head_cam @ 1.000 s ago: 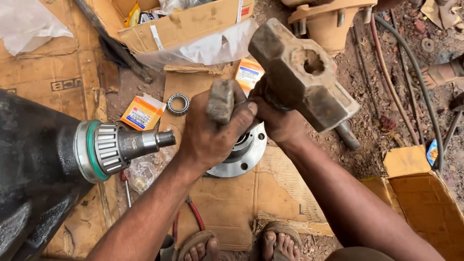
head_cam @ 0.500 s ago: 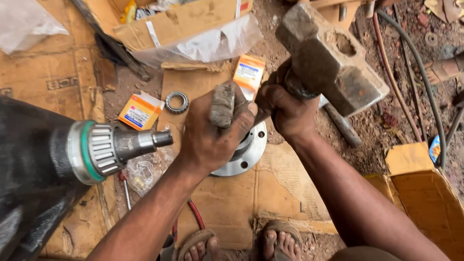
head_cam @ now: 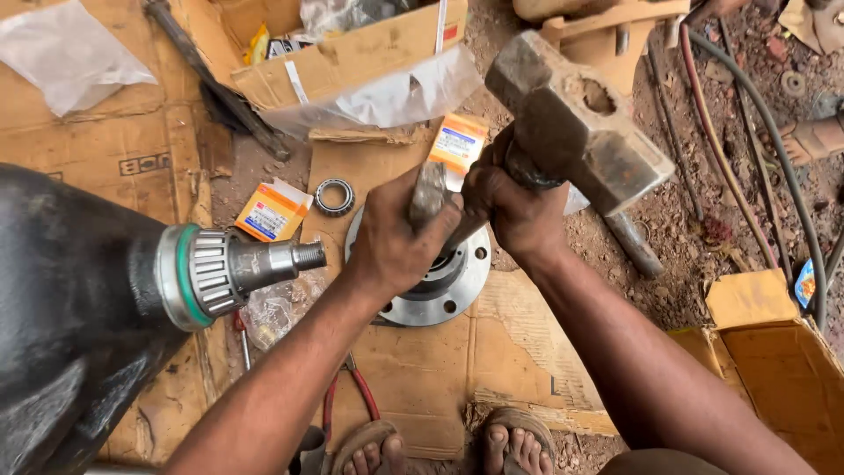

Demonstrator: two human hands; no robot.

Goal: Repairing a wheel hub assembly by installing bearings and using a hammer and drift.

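Note:
My left hand point(head_cam: 396, 242) grips a short metal punch point(head_cam: 428, 193) held upright over the centre of a round steel wheel hub point(head_cam: 457, 286) lying on cardboard. My right hand point(head_cam: 519, 211) holds a heavy rusty hammer point(head_cam: 576, 119) by its handle close to the head, raised above and to the right of the punch. The hub's middle is hidden by my hands. A black axle housing with a roller bearing and threaded spindle point(head_cam: 237, 268) juts in from the left.
A loose bearing ring point(head_cam: 334, 196) and small orange boxes point(head_cam: 274, 211) lie on the cardboard. Red-handled pliers point(head_cam: 352, 400) lie near my sandalled feet point(head_cam: 440, 444). An open cardboard box point(head_cam: 352, 53), plastic bags, hoses point(head_cam: 774, 167) and a steel rod point(head_cam: 633, 246) surround me.
The hammer has swung up and to the right, away from the punch. My left hand keeps the punch on the hub.

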